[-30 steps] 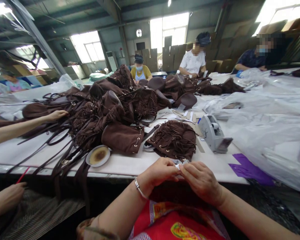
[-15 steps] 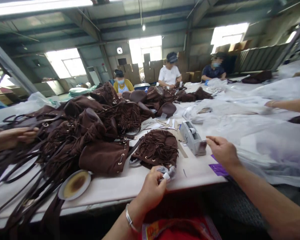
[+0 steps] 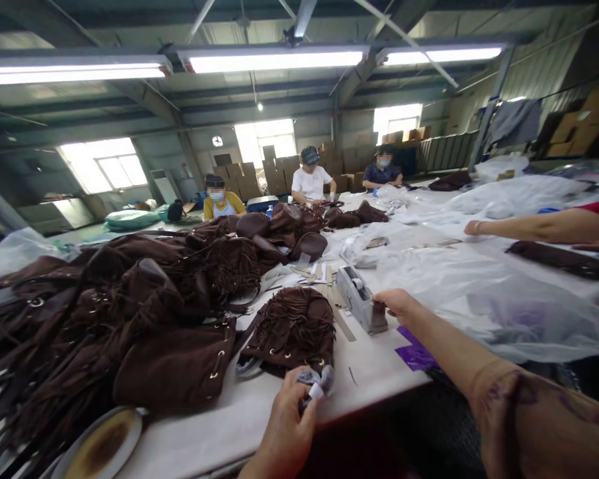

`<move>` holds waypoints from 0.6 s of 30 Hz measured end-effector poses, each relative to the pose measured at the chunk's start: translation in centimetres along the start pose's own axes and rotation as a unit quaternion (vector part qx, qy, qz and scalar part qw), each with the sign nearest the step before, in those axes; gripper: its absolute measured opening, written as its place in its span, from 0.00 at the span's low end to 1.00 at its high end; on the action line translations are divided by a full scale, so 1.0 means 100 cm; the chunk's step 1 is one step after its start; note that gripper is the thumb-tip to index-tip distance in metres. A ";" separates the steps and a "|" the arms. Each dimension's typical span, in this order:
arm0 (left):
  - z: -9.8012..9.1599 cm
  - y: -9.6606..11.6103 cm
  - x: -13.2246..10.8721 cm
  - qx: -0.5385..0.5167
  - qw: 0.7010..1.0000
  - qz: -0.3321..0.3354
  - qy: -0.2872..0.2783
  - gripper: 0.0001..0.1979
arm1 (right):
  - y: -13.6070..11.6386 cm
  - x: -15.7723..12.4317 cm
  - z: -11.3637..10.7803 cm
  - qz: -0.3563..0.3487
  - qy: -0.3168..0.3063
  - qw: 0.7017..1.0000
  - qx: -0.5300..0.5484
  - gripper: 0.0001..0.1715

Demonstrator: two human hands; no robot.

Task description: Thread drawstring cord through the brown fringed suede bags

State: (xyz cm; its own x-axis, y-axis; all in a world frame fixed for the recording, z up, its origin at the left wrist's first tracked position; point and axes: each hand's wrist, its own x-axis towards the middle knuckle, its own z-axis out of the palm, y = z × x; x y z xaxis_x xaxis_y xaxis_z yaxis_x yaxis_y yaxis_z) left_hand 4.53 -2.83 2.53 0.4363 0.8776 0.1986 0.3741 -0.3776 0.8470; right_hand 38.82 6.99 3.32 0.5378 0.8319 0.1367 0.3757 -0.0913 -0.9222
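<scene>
In the head view my left hand (image 3: 290,418) is closed, pinching crumpled clear plastic (image 3: 324,380) with a small white piece at its end. That plastic sits at the near, drawstring end of a dark brown fringed bag (image 3: 292,326), which lies on the table. My right hand (image 3: 398,305) is at the front end of a grey tape dispenser (image 3: 357,299), fingers pinched together; whatever is between them is too small to make out. A smooth brown bag (image 3: 174,366) with metal eyelets lies left of the fringed one.
Brown bags and straps (image 3: 80,313) are heaped on the left, beside a round dish (image 3: 102,446) with yellowish-brown contents. Sheets of clear plastic (image 3: 479,286) cover the right side. Purple plastic (image 3: 416,349) lies at the table's edge. A co-worker's arm (image 3: 529,227) reaches in from the right; several people sit opposite.
The view has tilted up and shifted right. My left hand keeps its pinch on the plastic; my right hand stays at the dispenser's front. The co-worker's hand on the left is out of view.
</scene>
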 end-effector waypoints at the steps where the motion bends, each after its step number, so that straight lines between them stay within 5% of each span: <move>1: 0.000 -0.001 0.000 -0.002 1.000 -0.001 -0.002 0.14 | 0.001 -0.004 -0.002 0.015 0.001 1.000 0.009 0.11; 9: -0.003 -0.004 0.000 -0.025 0.999 -0.020 -0.021 0.14 | 0.030 -0.057 -0.008 0.128 -0.016 0.988 0.080 0.19; 18: -0.003 -0.002 -0.003 -0.030 1.000 -0.009 0.002 0.11 | 0.030 -0.037 -0.018 0.058 -0.039 0.995 -0.065 0.07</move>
State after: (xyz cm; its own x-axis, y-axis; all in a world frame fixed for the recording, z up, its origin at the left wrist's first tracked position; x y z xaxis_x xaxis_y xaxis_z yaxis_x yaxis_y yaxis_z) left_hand 4.08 -2.96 2.44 0.4269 0.8851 0.1855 0.3317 -0.3441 0.8784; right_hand 39.27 2.67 0.69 0.5246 0.8514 -0.0022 0.4107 -0.2554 -0.8753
